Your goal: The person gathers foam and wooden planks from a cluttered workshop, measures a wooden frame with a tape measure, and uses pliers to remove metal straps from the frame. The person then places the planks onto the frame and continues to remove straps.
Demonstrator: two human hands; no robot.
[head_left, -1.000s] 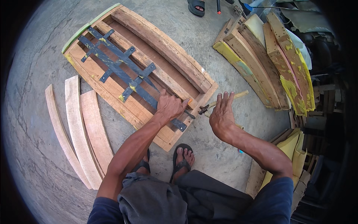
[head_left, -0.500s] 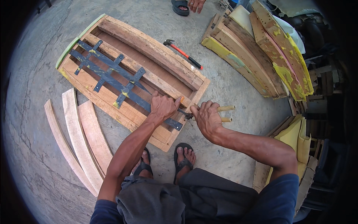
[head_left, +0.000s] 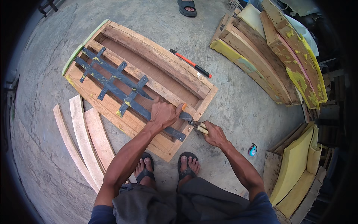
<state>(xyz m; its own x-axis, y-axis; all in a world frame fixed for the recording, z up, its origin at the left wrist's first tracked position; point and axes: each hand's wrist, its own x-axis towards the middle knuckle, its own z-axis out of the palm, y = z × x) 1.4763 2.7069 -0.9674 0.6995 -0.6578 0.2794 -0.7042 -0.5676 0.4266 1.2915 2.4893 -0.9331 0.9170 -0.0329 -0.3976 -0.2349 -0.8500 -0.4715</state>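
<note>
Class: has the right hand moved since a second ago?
Yes: the right hand has shifted along the frame's right end, toward the right foot.

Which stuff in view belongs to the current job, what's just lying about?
In use:
pliers, in right fingers
black straps, by left fingers
wooden frame

Apparently just lying about:
red-and-black hammer
turquoise tape measure
curved boards
foam-patched wooden frames
</note>
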